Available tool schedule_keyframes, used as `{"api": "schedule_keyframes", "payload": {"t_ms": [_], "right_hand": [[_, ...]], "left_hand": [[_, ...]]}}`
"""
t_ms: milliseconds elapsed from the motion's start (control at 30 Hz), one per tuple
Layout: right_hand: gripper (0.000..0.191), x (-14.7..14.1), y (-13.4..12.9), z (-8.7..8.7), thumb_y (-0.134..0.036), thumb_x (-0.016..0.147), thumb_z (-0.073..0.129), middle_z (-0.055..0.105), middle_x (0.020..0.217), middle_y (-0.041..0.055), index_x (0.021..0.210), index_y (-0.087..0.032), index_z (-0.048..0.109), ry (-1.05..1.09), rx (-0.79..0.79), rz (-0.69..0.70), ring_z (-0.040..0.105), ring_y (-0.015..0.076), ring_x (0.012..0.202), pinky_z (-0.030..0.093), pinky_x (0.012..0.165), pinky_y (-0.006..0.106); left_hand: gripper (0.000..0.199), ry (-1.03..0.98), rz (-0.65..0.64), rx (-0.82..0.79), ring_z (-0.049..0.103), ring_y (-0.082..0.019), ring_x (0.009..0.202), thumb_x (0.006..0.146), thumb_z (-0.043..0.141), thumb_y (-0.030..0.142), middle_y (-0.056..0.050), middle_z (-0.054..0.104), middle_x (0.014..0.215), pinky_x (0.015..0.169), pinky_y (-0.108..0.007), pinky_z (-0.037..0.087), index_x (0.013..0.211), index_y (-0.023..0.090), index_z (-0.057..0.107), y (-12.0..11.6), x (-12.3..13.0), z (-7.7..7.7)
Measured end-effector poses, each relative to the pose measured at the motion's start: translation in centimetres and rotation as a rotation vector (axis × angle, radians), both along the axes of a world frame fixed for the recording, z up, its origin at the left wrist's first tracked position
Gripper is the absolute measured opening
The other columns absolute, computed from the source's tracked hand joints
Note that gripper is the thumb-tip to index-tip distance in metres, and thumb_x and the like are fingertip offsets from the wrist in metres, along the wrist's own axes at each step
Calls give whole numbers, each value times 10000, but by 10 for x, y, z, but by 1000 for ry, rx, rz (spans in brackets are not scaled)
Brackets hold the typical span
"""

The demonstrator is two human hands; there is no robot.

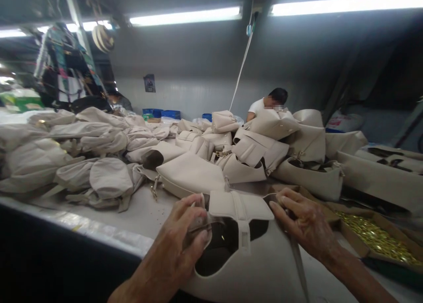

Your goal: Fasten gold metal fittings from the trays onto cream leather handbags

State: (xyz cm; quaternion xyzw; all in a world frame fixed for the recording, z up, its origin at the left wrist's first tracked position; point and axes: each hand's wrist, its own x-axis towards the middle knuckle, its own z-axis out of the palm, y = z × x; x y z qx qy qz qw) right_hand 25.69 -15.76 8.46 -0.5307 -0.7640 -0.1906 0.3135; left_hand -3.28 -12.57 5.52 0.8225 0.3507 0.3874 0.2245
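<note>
A cream handbag [264,263] lies in front of me at the table's near edge, its wide opening showing a dark lining. Its flap [228,205] and a strap with a rectangular slot cross the middle of the opening. My left hand [180,239] is closed on the bag's left upper edge, thumb and fingers pinching the material. On the other side my right hand [302,219] grips the bag's right upper corner between thumb and fingers. What lies under the right fingertips is partly hidden.
Cream bags [191,173] are heaped behind the handbag and to the right. Soft fabric pieces [110,177] pile up on the left. A cardboard box [380,237] of small gold-coloured metal parts sits at right. Beyond the heap a person [257,107] bends forward.
</note>
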Motion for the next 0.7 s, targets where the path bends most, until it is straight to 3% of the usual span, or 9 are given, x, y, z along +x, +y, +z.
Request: {"api": "schedule_keyframes", "payload": {"t_ms": [100,167,267,367,467,533,600,700], "right_hand": [[282,-4,-5,8,-254,917,466,591,739,53,667,-171,568,-92,-30,64,565,130,604,442,575,234],[284,-8,-10,15,-249,914,472,582,724,53,654,-173,556,-111,-31,71,562,130,605,436,572,229],[303,-11,-13,22,-264,914,482,584,735,58,628,-174,530,-117,2,46,556,126,603,423,562,229],[336,-5,-7,25,-298,916,474,587,736,55,609,-172,525,-178,-11,-21,530,118,572,392,527,238],[272,1,3,31,-259,879,516,607,757,67,635,-165,591,-327,-79,-72,550,170,684,414,599,278],[154,-1,7,39,-211,835,573,632,824,72,710,-176,656,-415,-109,-46,552,219,813,432,708,339],[70,-9,11,49,-215,813,623,646,903,66,809,-202,692,-434,-145,3,547,234,873,430,773,378],[156,-23,19,62,-343,820,649,666,835,52,864,-199,688,-295,-230,23,591,184,732,460,673,320]], "left_hand": [[351,127,16,160,386,-298,1305,815,512,211,-113,440,1394,1072,-478,384,1162,210,569,3,6,2],[314,194,6,213,426,-334,1257,791,567,259,-135,490,1332,1022,-513,425,1097,205,606,7,9,8],[181,228,-21,187,482,-367,1176,723,637,283,-157,551,1209,958,-527,465,882,195,645,14,12,17],[74,118,-43,110,492,-336,1175,712,576,205,-145,549,1201,981,-474,447,779,195,606,20,11,20],[108,-128,13,-47,579,-252,1001,815,508,258,-100,581,1136,907,-369,467,802,186,588,23,9,14],[222,-360,79,-221,593,-199,857,871,497,362,-55,626,1003,830,-309,469,940,183,607,24,11,7],[311,-677,113,-382,590,-195,898,886,491,445,-43,646,974,853,-290,451,997,176,601,25,17,2],[363,-1187,119,-516,571,-215,1023,900,451,471,-60,640,990,968,-325,410,712,170,526,27,28,-1]]}}
